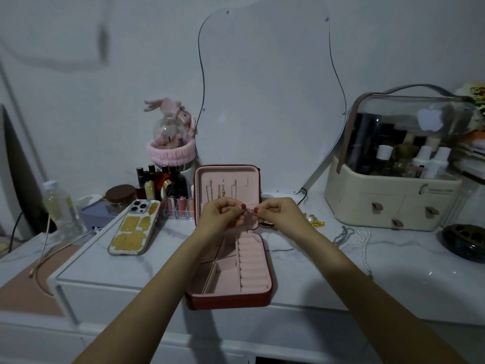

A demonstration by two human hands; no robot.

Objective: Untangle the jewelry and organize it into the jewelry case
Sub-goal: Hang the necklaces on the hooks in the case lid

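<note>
Both grips, left hand (221, 215), right hand (278, 214), pinching small jewelry piece (249, 210), above open jewelry case (231, 292)

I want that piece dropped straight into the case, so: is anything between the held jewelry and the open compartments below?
Nothing visible. Both hands pinch the small piece above the open jewelry case; its pink compartments lie uncovered below.

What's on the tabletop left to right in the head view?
Clear bottle → phone → open jewelry case, both hands above it → gold and pearl piece → pearl strand → cream cosmetics organizer → dark dish.
</note>
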